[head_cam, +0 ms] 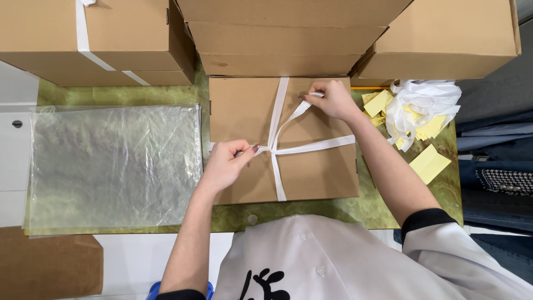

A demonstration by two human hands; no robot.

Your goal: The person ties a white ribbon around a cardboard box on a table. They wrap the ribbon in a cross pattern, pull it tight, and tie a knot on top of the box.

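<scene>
- Head view: a flat cardboard box (311, 166) lies mid-tabletop (127, 95), crossed by white ribbon (319, 145).
- The left hand (227, 164) has its grip pinched on the ribbon crossing; best to keep that pinch firm so the cross stays centred.
- The right hand (333, 99) has its grip closed on a loose ribbon end; pull it evenly, flat, without twisting.
- Clear plastic bags (114, 166) lie to the left, yellow paper slips (428, 163) to the right.

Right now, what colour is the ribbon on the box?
White; the ribbon crosses the brown box, clearest in the head view.
</scene>
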